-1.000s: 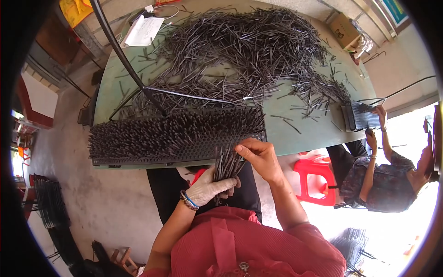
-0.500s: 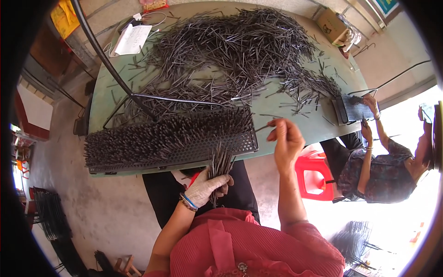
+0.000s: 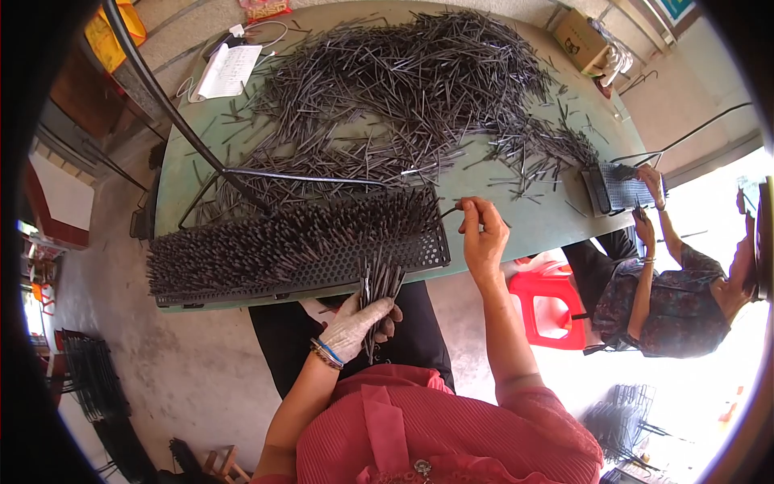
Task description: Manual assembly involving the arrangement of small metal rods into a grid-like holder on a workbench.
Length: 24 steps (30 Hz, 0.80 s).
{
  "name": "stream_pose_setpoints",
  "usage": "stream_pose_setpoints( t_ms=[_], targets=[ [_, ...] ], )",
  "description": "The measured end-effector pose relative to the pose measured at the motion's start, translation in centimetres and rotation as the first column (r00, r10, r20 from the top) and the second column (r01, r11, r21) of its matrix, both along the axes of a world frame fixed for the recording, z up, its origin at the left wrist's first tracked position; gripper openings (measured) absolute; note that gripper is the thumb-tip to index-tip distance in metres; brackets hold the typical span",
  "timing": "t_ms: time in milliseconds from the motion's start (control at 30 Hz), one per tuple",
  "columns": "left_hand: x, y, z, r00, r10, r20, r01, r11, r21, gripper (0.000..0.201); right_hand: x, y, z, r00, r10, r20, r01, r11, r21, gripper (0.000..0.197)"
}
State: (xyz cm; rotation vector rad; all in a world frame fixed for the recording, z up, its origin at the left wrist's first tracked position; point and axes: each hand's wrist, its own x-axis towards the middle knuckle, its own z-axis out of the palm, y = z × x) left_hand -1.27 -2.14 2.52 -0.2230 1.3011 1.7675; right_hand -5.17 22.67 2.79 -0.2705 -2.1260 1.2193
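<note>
My left hand (image 3: pixel 353 327), in a pale work glove, is closed round a bundle of thin dark sticks (image 3: pixel 380 278) below the front edge of a long black perforated panel (image 3: pixel 427 254). Dense rows of upright sticks (image 3: pixel 266 242) fill most of the panel; bare holes show at its lower right. Just off the panel's right end, my bare right hand (image 3: pixel 485 238) pinches a single dark stick (image 3: pixel 450 211), its tip pointing toward the panel. What the stick's tip touches, if anything, is hard to make out.
A big heap of loose dark sticks (image 3: pixel 419 73) covers much of the green table (image 3: pixel 532 218). A black metal bar (image 3: pixel 189 121) rises above the panel. At right, another person's hands (image 3: pixel 651 185) work at a smaller perforated panel (image 3: pixel 625 189), beside a red stool (image 3: pixel 548 310).
My right hand has moved slightly left and up, bringing the stick closer to the panel's right end. The left hand still grips the bundle, nearly in place.
</note>
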Motion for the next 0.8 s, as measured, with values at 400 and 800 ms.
stream_pose_setpoints(
  t_ms=[400,800],
  targets=[
    [-0.5,-0.8,0.4,0.996,-0.064,-0.067,0.066,0.998,0.02,0.026,0.3,-0.7,0.3,0.989,0.137,-0.048,-0.11,0.923,0.369,0.01],
    [-0.6,-2.0,1.5,0.981,-0.122,-0.153,0.138,0.985,0.099,0.028,3.6,-5.1,4.6,0.89,0.371,0.264,-0.349,0.928,-0.13,0.02]
  ],
)
